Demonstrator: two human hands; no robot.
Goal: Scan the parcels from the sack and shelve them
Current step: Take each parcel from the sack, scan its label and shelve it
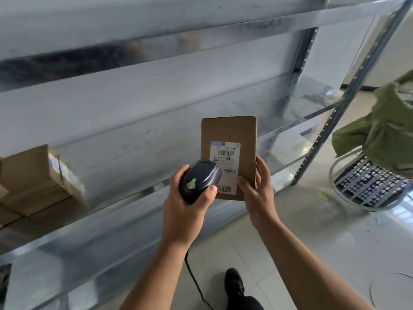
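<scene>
— Steel shelving (143,121) runs across the whole background, with stacked boxes (38,180) on its left end. What could spoil things from here?

— Starting at the left: the scanner (199,180) sits very close over the label (225,153) and covers its lower left part. If the barcode it needs is underneath, I'd expect a misread or no read at all. Its cable (194,280) hangs down past the shoe (234,285), so a step toward the shelf could snag it and jerk the aim.

— And the parcel (228,133) itself?

— It's held upright in the air in front of the middle shelf, gripped only at its lower right corner. That's a thin hold on a flat carton, and a knock from the scanner could twist it or send it down onto the floor (312,231). Further right, the green sack (388,135) is draped over a wire basket (368,184), well apart from both hands. I see no trouble there.

— The hands?

— The left hand (185,206) is wrapped round the scanner body, with the thumb along its right side and the fingers curled round the left. The right hand (257,189) pinches the parcel, thumb flat on the labelled face and fingers behind the right edge with their tips showing. Neither is spread.
</scene>
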